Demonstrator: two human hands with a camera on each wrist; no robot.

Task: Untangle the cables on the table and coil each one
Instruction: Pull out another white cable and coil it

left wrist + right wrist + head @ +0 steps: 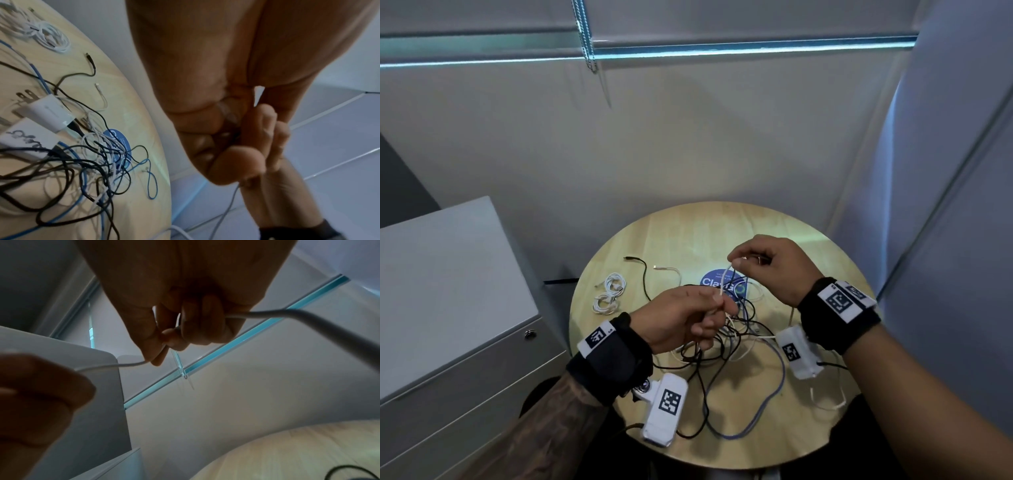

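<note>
Both hands are above the round wooden table [808, 240] and hold one white cable [726, 279] between them. Left hand [681, 320] has its fingers curled around the lower part of it. Right hand [770, 263] pinches the upper part between thumb and fingertips, the other fingers bent. Under them the tangled cables [729, 346], black, blue and white, lie at the table's middle. Two coiled white cables [609, 291] rest near its left edge. On the blue sticker [717, 282] I read only "Cla".

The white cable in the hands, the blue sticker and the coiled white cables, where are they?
white cable [726, 281], head view, stretch between both hands.
blue sticker [710, 281], head view, its left part.
coiled white cables [610, 293], head view, between the two bundles.
</note>
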